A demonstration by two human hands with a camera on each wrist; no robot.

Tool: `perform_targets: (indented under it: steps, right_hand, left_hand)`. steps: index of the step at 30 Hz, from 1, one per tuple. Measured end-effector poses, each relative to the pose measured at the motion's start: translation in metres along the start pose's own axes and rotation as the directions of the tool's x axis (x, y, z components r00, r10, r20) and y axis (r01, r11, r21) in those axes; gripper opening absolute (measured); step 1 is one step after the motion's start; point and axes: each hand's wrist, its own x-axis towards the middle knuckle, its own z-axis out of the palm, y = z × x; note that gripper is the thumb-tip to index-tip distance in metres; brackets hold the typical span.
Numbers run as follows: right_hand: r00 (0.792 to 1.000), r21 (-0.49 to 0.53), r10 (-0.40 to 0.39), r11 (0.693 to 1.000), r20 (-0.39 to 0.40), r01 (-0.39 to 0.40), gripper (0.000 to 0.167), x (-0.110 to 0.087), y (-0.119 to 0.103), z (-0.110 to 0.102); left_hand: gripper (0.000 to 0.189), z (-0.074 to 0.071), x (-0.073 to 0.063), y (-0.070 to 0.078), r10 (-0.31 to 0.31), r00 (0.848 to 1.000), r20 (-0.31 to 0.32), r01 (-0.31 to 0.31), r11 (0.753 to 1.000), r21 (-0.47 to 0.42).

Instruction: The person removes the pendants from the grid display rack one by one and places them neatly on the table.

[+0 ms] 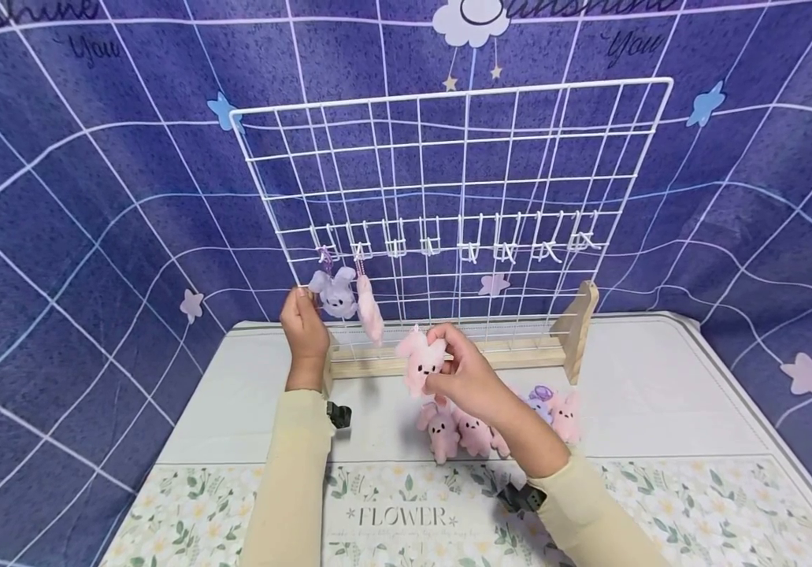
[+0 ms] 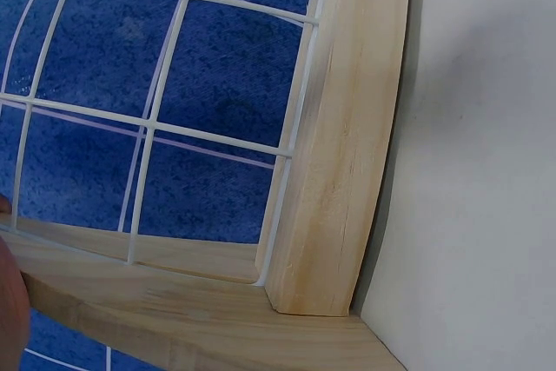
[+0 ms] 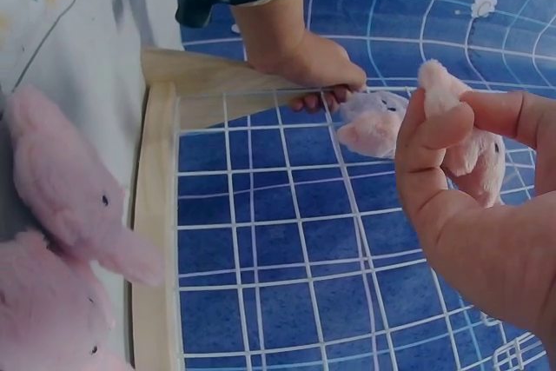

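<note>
Big wire rack (image 1: 464, 185)'s set up mid-frame, lower left edge gripped by the left hand (image 1: 305, 332). Just below centre there's the right hand (image 1: 473, 379), a little pink plush (image 1: 420, 361) held in a narrow pinch.

My head view is bright and evenly lit; both wrist views look dimmer. In my left one, the wooden bar (image 2: 339, 128) bows with lens distortion, and soft shadow greys the white tabletop (image 2: 478, 215), upper right.
</note>
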Motion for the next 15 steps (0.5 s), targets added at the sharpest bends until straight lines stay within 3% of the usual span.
perform_targets:
  steps: [6,15]
  right_hand:
    - [0.998,-0.039,0.037,0.999,0.049,-0.035,0.043,0.001,0.006,-0.002]
    - [0.994,-0.106,0.042,0.994,0.105,-0.031,0.03,0.005,0.014,-0.003]
  left_hand:
    - [0.035,-0.001,-0.002,0.02,0.016,1.0,0.011,-0.016,1.0,-0.016]
    - [0.036,-0.001,-0.001,0.015,0.02,1.0,0.016,-0.019,0.999,-0.029]
